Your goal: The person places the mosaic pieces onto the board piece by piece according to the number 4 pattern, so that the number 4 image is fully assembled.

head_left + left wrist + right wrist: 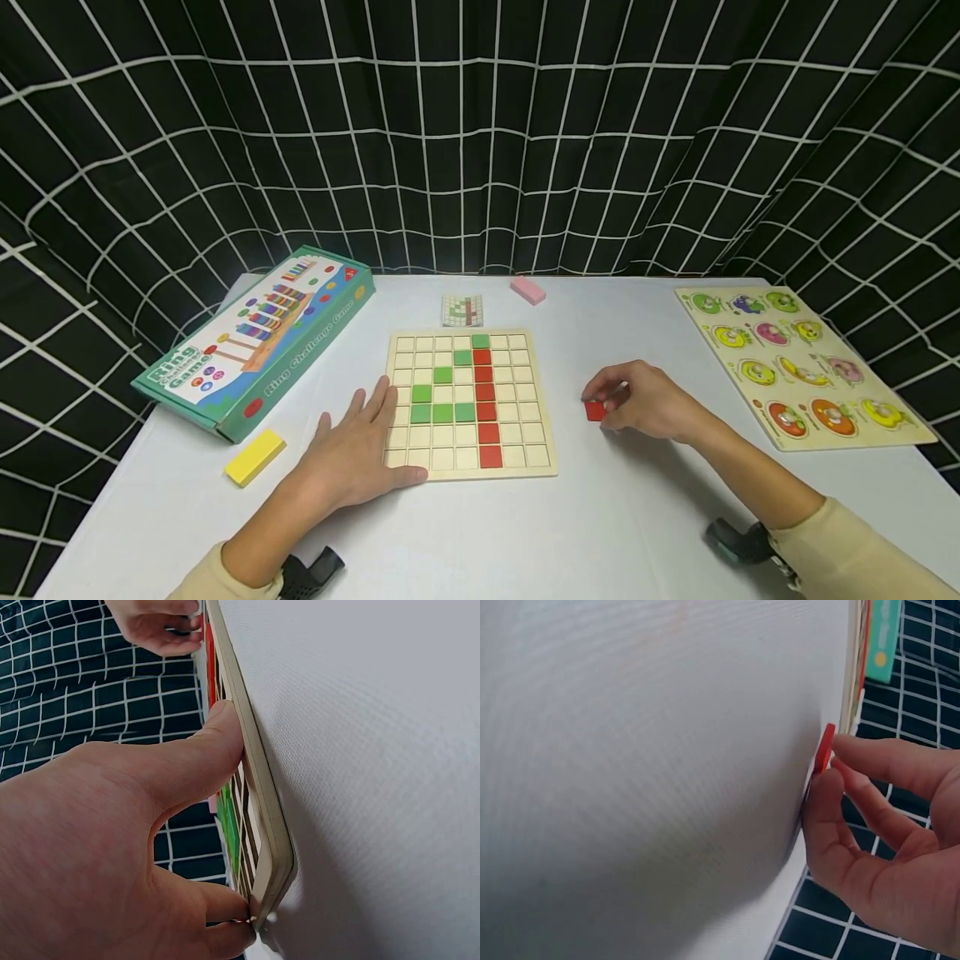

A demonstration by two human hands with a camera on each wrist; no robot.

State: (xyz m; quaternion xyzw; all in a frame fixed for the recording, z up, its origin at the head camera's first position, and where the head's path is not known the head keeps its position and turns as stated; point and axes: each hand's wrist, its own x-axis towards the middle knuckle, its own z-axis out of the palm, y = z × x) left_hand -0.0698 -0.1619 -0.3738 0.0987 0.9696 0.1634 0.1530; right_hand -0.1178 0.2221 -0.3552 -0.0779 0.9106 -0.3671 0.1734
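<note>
A wooden grid board (525, 433) lies flat on the white table, with green square tiles (442, 413) in a stepped shape and a column of red tiles (487, 433). My left hand (352, 454) rests along the board's left edge with its fingers spread; the thumb lies over the near edge, as the left wrist view also shows. To the right of the board, my right hand (648, 404) pinches a loose red square tile (824, 748) between thumb and fingertips, low over the tablecloth.
A small pattern card (462, 310) lies behind the board, beside a pink block (528, 290). On the left are a green Ring Challenge Game box (258, 333) and a yellow block (255, 457). A fruit puzzle board (802, 367) lies at the right. Black gridded curtain (480, 133) surrounds the table.
</note>
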